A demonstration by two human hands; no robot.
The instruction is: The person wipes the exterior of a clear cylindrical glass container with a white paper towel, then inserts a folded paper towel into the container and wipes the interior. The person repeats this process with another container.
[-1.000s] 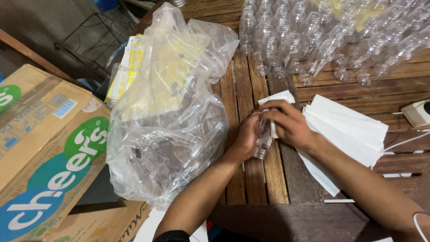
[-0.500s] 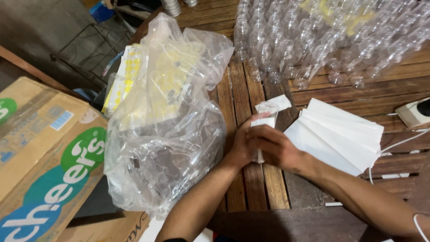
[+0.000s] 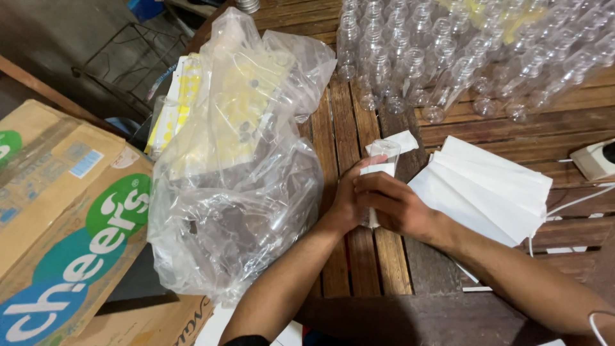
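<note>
From the head camera, both hands meet over the slatted wooden bench [image 3: 448, 131]: the left hand [image 3: 349, 202] and the right hand [image 3: 394, 205] are closed together around a small clear plastic bottle [image 3: 378, 168], which stands nearly upright between them with a white label [image 3: 387, 144] wrapped partly about its upper end, one corner sticking out. The step in hand looks like pressing that label onto the bottle; finishing it would call for smoothing the loose corner flat while the other hand steadies the bottle. Just right of the hands lies a fanned stack of white sheets [image 3: 490, 189]. Beyond stand many clear empty bottles [image 3: 435, 57]. To the left sits a large clear plastic bag [image 3: 237, 173], and beside it a cardboard box [image 3: 61, 218].
</note>
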